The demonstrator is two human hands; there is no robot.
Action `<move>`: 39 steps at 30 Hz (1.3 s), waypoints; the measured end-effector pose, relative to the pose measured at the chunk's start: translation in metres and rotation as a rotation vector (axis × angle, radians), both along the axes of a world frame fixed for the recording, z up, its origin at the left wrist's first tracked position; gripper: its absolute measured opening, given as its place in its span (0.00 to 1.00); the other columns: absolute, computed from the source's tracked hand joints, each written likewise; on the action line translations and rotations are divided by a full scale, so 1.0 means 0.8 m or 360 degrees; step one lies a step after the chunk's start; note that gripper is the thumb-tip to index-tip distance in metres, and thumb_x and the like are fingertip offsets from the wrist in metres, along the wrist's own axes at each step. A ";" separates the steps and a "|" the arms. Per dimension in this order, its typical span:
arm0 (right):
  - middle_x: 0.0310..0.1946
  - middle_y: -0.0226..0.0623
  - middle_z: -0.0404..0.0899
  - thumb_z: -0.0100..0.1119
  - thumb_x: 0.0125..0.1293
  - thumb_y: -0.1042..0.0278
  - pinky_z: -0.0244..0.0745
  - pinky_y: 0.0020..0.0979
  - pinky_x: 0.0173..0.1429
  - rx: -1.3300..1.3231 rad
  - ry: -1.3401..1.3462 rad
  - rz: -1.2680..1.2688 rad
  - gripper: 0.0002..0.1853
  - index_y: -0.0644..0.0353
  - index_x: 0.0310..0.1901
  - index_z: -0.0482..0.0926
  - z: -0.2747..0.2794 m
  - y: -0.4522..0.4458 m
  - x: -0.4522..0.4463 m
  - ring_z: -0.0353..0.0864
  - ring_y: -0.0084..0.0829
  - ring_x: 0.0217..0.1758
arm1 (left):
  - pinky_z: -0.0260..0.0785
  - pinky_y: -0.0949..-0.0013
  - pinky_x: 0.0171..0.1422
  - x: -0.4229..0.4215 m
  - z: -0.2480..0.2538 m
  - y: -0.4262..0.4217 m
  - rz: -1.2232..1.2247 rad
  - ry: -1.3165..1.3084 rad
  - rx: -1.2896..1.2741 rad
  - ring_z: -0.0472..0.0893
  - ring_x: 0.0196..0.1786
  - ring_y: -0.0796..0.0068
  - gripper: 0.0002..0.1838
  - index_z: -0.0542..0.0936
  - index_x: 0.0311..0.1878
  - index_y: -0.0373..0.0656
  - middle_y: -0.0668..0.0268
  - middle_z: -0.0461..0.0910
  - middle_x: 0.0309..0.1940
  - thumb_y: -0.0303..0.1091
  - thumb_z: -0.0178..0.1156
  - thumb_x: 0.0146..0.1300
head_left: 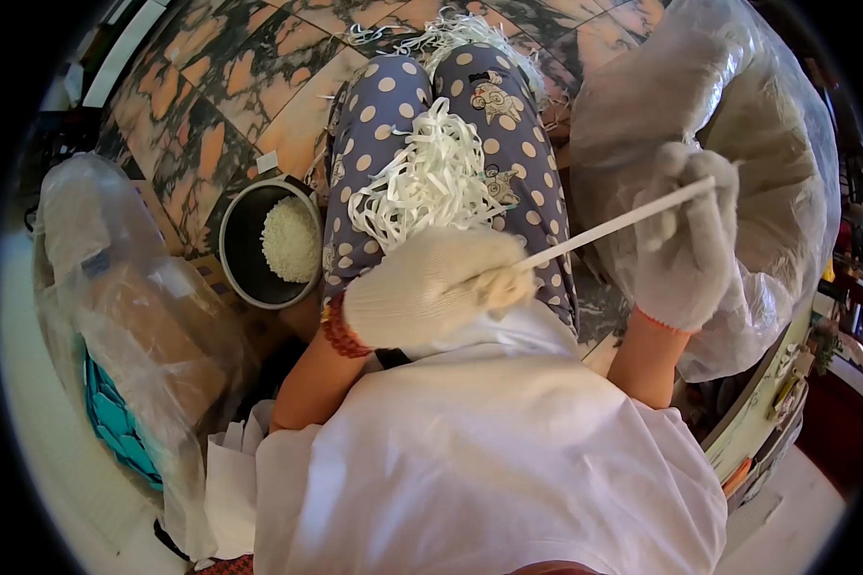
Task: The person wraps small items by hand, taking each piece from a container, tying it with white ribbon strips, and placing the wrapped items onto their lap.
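A narrow white strip (614,226) stretches slantwise between my two hands, both in pale knitted gloves. My left hand (436,287), closed, grips the strip's lower end above my lap. Up and to the right, my right hand (686,235) has its fingers curled around the strip's other end, and some of them are blurred. A loose heap of white strips (436,177) lies on my thighs, just beyond my left hand. More tangled strips (465,36) lie past my knees.
At left, a dark metal pot (228,240) with a pale rim holds small white pieces (291,240). Beside it stands a clear plastic bag (153,307) with teal pieces (113,412) near it. A large translucent bag (633,105) opens at right. The floor (211,115) is patterned tile.
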State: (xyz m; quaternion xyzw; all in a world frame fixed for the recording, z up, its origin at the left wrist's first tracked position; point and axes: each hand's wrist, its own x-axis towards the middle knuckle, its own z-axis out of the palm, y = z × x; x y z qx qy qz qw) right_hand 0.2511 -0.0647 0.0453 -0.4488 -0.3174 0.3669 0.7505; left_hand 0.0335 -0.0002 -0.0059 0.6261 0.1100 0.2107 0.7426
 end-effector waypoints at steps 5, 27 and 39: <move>0.32 0.31 0.81 0.57 0.68 0.74 0.70 0.21 0.32 -0.0983 -0.0585 0.0334 0.06 0.63 0.42 0.81 -0.042 0.005 0.006 0.73 0.15 0.27 | 0.67 0.73 0.28 -0.052 0.000 0.008 -0.0137 -0.0149 -0.0702 0.76 0.25 0.77 0.17 0.74 0.28 0.43 0.68 0.74 0.25 0.39 0.55 0.75; 0.31 0.34 0.81 0.66 0.56 0.82 0.75 0.29 0.39 -0.0126 -0.1681 0.0240 0.07 0.58 0.35 0.84 0.001 -0.006 -0.026 0.81 0.30 0.34 | 0.78 0.69 0.57 0.017 0.003 0.024 0.0327 -0.0028 0.0077 0.83 0.50 0.74 0.16 0.79 0.61 0.38 0.65 0.82 0.48 0.20 0.54 0.73; 0.39 0.30 0.78 0.58 0.69 0.76 0.71 0.21 0.40 -0.0793 -0.1204 -0.0290 0.08 0.65 0.48 0.81 -0.003 0.008 0.042 0.75 0.19 0.35 | 0.71 0.78 0.37 -0.022 0.001 0.013 0.0023 0.0385 -0.0419 0.80 0.32 0.81 0.13 0.80 0.53 0.32 0.65 0.83 0.41 0.33 0.55 0.76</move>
